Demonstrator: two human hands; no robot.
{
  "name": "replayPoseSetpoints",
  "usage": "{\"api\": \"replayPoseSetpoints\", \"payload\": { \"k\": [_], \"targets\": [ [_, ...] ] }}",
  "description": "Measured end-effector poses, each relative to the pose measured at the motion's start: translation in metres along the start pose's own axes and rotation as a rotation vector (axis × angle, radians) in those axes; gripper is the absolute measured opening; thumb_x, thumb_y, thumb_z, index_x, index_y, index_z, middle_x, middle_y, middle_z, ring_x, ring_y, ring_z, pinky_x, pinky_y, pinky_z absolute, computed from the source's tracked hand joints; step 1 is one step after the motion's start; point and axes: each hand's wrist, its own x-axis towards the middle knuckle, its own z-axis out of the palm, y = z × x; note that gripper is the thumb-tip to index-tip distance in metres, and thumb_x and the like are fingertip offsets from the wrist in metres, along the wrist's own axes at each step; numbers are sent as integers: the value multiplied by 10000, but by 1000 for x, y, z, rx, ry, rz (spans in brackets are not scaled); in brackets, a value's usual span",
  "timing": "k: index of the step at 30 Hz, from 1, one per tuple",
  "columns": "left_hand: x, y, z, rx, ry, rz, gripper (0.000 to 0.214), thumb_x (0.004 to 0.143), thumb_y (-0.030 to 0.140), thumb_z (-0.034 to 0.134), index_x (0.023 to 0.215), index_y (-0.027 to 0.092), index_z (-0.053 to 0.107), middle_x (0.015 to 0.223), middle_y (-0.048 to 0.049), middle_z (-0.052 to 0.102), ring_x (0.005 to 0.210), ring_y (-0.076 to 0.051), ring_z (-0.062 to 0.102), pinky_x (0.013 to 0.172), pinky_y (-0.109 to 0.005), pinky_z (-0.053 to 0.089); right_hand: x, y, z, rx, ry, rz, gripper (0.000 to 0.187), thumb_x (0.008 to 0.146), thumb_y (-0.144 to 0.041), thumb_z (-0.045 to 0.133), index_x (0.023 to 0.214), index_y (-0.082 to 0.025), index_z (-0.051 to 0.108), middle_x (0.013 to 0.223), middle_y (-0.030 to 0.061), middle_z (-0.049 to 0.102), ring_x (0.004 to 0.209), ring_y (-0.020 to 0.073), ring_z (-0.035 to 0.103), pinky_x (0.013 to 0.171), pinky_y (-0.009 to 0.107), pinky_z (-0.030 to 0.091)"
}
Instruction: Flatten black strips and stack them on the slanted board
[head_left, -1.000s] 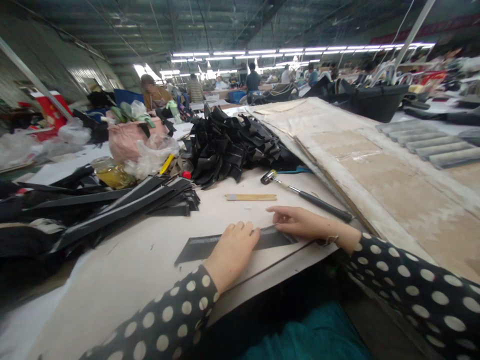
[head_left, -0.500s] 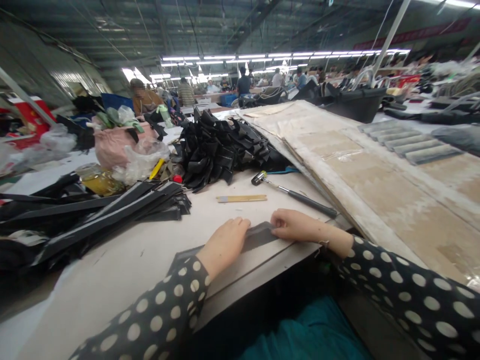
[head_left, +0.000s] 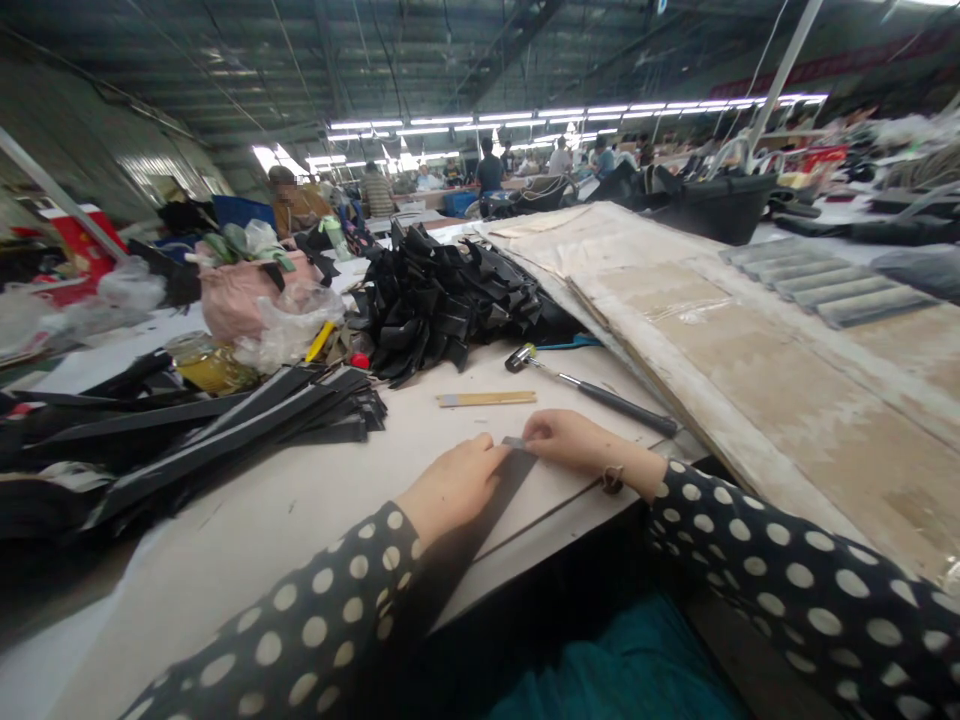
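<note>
A long black strip (head_left: 487,505) lies near the table's front edge, its far end up between my hands and the rest running back toward my body. My left hand (head_left: 450,487) rests on it with fingers curled and pinches its end. My right hand (head_left: 566,440) pinches the same end from the right, where a grey tip (head_left: 516,442) shows. Both sleeves are black with white dots.
A hammer (head_left: 585,385) and a yellow ruler (head_left: 486,399) lie just beyond my hands. Black strips (head_left: 225,430) are stacked at left and a heap of folded black pieces (head_left: 450,295) sits behind. Stained boards (head_left: 750,350) slope at right. People work far off.
The strip lay crosswise under both hands; now it is turned lengthwise toward me. My right hand slid left, and both hands meet at its far end.
</note>
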Motion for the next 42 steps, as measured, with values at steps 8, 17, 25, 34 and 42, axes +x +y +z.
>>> {"api": "replayPoseSetpoints", "payload": {
  "k": [8, 17, 25, 34, 42],
  "targets": [
    [9, -9, -6, -99, -70, 9, 314, 758, 219, 434, 1058, 238, 526, 878, -24, 500, 734, -154, 529, 656, -264, 411, -10, 5, 0, -9, 103, -266, 175, 735, -140, 516, 845, -168, 650, 791, 33, 591, 759, 136, 534, 714, 254, 416],
    [13, -25, 3, -333, -44, -36, 358, 697, 261, 543, 1054, 245, 522, 839, 2, 531, 746, -152, 533, 689, -262, 424, -18, 1, -9, -463, -7, -591, 260, 826, -91, 398, 932, -148, 629, 860, 86, 562, 815, 168, 487, 745, 286, 412],
    [14, -17, -7, -78, -63, 23, 503, 764, 317, 472, 1253, 296, 356, 1006, -31, 510, 827, -180, 558, 744, -289, 427, -17, -6, -12, -577, -45, -588, 223, 811, -74, 418, 904, -134, 611, 849, 82, 553, 795, 168, 468, 734, 286, 395],
    [21, -18, -5, 37, -61, 73, 378, 809, 367, 428, 1184, 326, 435, 963, -22, 507, 848, -192, 561, 742, -298, 427, -34, -3, 5, -628, 76, -407, 207, 803, -66, 407, 889, -113, 590, 859, 98, 547, 829, 189, 477, 748, 316, 402],
    [18, -20, -4, -54, -8, 41, 330, 778, 362, 494, 1085, 250, 454, 987, -23, 532, 837, -178, 546, 738, -284, 428, -30, 0, -12, -357, 90, -274, 255, 755, -77, 412, 853, -142, 638, 854, 79, 596, 851, 169, 520, 809, 293, 392]
  ]
}}
